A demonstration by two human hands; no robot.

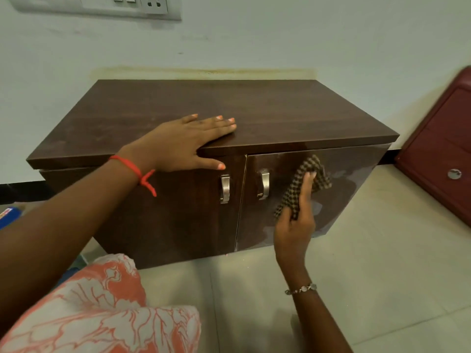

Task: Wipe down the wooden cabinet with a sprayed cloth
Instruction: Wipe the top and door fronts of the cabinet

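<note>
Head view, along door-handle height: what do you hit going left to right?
red wrist thread → left door handle → right door handle → checked cloth → maroon panel

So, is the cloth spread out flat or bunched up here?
Bunched up. The checked cloth is crumpled in the right hand, whose fingers curl round it against the right cabinet door.

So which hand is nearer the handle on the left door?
Left. The left hand rests on the cabinet top, thumb just above that handle; the right hand holds the cloth against the right door.
</note>
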